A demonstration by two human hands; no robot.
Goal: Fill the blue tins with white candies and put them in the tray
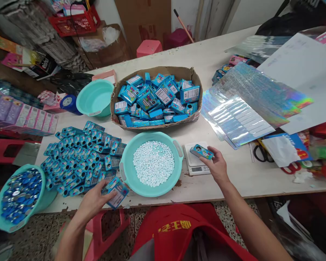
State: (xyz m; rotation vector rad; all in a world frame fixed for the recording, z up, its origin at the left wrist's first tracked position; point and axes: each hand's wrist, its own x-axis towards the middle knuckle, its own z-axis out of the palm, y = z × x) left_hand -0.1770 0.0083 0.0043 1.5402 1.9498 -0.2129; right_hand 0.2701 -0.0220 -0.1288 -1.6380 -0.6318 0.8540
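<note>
My left hand (pixel 97 197) is closed round a small blue printed candy box (pixel 116 194) at the table's front edge. Between the fingers and thumb of my right hand (pixel 217 165) is another blue candy box (pixel 201 151), tilted, with a dark round opening at one end. It is over the white digital scale (pixel 198 169); whether it touches the plate I cannot tell. Small pale candies (pixel 153 165) fill the bottom of a turquoise basin (pixel 129 181) between my hands. Many similar boxes with round openings (pixel 78 156) stand packed together left of the basin.
Behind the basin, a cut-down cardboard box (pixel 157 127) holds a heap of blue candy boxes. A turquoise basin (pixel 93 96) stands beside it. Far left, a turquoise tub (pixel 42 203) contains shiny blue pieces. Holographic sheets (pixel 241 119), scissors (pixel 262 152) and papers lie to the right.
</note>
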